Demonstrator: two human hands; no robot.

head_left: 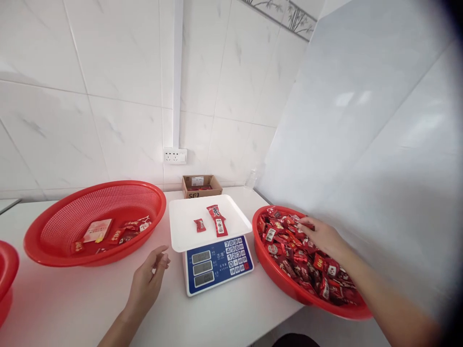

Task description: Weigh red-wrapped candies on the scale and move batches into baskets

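My right hand (318,235) reaches over the red basin (285,280) heaped with small red-wrapped snack packets (300,258). Its thumb and fingers are apart at the far side of the heap, touching or just above the packets; I see nothing held in them. My left hand (147,275) hovers over the table left of the scale, loosely curled, thumb and fingers apart and nothing visible in it. Between the hands stands a blue and white digital scale (220,284). On its white tray (184,226) lie a small red packet (199,225) and longer red packets (220,226), overlapping.
A red perforated basket (47,241) at the left holds several packets and a pink packet (97,230). Part of another red basin (7,270) shows at the left edge. Behind the scale sit a small cardboard box (193,194) and a clear container (251,179) against the tiled wall.
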